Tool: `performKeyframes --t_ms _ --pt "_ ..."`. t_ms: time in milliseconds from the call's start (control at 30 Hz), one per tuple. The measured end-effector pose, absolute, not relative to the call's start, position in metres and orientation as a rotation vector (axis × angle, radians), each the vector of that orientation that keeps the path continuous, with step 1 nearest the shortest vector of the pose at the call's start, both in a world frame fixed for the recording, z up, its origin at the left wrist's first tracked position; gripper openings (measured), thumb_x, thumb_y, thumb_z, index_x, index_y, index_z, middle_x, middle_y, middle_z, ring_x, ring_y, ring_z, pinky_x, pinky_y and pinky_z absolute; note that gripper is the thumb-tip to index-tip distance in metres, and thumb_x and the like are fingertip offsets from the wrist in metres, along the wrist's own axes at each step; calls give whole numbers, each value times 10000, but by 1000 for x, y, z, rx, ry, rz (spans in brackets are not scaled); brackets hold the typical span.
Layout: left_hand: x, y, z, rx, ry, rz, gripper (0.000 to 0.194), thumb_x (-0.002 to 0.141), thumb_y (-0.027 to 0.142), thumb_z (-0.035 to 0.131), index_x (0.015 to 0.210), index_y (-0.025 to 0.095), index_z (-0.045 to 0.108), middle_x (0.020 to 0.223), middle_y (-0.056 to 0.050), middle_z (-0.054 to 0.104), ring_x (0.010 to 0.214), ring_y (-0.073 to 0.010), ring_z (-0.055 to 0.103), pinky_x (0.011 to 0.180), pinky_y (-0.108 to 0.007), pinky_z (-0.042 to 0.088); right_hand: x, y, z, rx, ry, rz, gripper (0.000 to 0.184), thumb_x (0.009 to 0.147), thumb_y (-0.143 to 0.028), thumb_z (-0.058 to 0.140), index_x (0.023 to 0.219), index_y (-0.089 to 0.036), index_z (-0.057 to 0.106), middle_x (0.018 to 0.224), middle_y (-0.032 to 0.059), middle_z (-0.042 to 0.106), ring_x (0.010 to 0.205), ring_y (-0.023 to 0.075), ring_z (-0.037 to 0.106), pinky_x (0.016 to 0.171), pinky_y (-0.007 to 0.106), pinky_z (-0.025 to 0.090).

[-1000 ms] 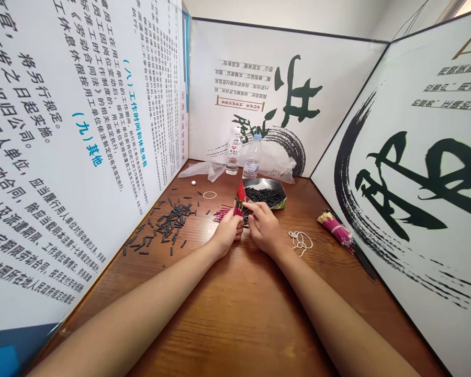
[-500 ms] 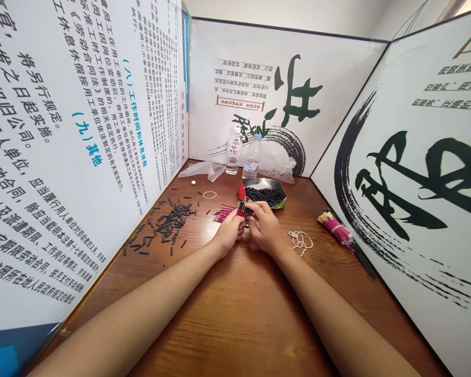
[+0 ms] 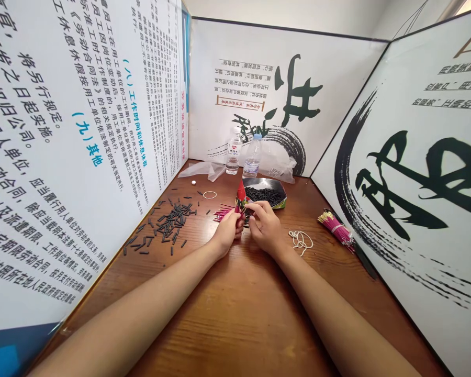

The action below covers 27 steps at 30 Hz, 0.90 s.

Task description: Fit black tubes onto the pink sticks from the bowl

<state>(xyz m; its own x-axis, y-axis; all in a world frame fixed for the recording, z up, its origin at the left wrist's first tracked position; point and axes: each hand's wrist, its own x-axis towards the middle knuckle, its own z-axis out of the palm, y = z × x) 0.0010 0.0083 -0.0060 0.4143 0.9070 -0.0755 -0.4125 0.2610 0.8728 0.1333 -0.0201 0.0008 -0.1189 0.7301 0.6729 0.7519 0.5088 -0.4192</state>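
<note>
Barely anything has shifted over the last second: the left hand (image 3: 228, 230) is still clenched around a bunch of thin pink-red wires with dark tips (image 3: 231, 210), and the right hand (image 3: 264, 226) stays pinched at the bunch's upper end (what is pinched cannot be made out). The work is judged to be mid-step. The bunch is held just above the wooden table (image 3: 235, 303), in front of a small tray of short black tubes (image 3: 265, 195).
</note>
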Motion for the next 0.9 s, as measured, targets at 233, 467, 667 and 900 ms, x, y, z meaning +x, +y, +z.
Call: performKeyframes --t_ms 233,467,667,900 --pt "1 9 -7 887 668 989 110 731 236 507 738 189 408 571 62 389 410 -37 301 386 -154 151 133 -21 2 -1215 -1851 -31 297 855 -138 448 1102 -224 587 1057 84 560 959 206 585 870 335 483" --pt "-1 5 -2 917 667 951 148 743 247 517 778 209 378 524 96 314 372 -33 232 384 -158 110 132 -20 3 -1167 -1807 6 146 907 -212 472 1003 -217 582 983 68 574 880 184 578 817 315 474" --pt "0 3 1 895 687 940 163 750 260 527 802 225 377 542 103 301 366 -35 203 369 -155 126 133 -18 1 -1139 -1789 31 88 929 -214 467 899 -210 550 887 42 562 813 162 538 744 287 447" --pt "-1 7 0 854 713 935 124 763 258 519 747 194 414 526 92 315 366 -25 216 375 -151 108 133 -18 1 -1159 -1779 44 83 905 -197 457 844 -211 512 836 28 528 767 161 509 723 289 423"
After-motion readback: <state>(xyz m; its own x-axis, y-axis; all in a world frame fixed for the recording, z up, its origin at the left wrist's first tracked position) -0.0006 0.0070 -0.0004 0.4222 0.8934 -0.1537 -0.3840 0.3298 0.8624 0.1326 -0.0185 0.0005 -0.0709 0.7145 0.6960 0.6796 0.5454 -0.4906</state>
